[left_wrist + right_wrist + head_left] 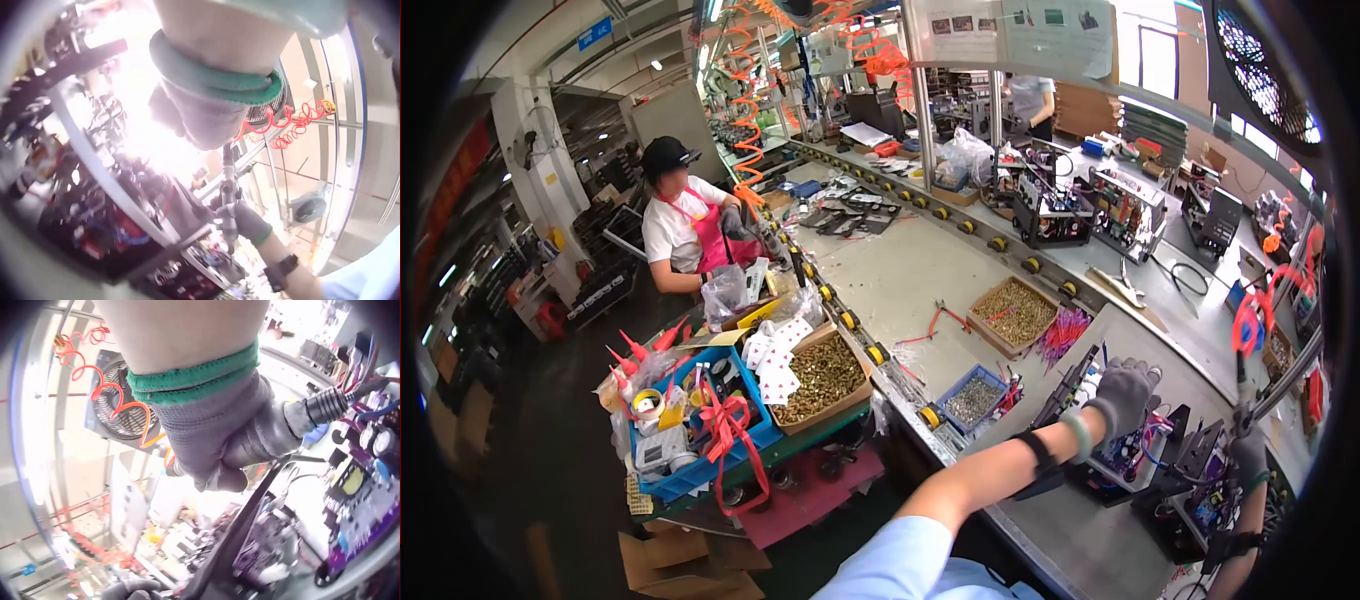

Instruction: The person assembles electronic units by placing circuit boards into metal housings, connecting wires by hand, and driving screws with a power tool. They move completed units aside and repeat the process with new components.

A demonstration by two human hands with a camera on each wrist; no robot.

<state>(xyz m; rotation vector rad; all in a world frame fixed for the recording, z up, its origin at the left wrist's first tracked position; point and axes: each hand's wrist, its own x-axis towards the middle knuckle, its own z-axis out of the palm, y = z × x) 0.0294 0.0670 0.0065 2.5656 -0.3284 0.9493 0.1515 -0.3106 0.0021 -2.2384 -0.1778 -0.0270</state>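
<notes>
Left hand: the grey-gloved left hand [1122, 397] rests on top of the black-framed electronic unit with purple circuit boards [1112, 462]; whether its fingers grip the frame cannot be told.
Right hand: the grey-gloved right hand [219, 444] has its fingers wrapped tightly round the grey-wrapped power tool with a ribbed metal collar [312, 409], which is held just beside the unit's boards at the right end of the bench.
Near box: an open cardboard box [852, 398] is full of brass-coloured screws.
Far box: a second cardboard box [985, 330] holds more brass screws, and a bundle of pink cable ties [1062, 333] lies just beside it.
Small tray: a blue plastic tray [952, 392] holds grey screws.
Crate: a blue plastic crate [700, 470] holds tape rolls and a red ribbon.
Surface: a long beige workbench [900, 280] is edged with yellow-and-black rollers [878, 353].
Room: on this factory floor, orange coiled hoses [745, 110] hang overhead, a fan [1265, 70] sits at the upper right, and a worker in a black cap and pink apron [685, 225] sits farther along.
</notes>
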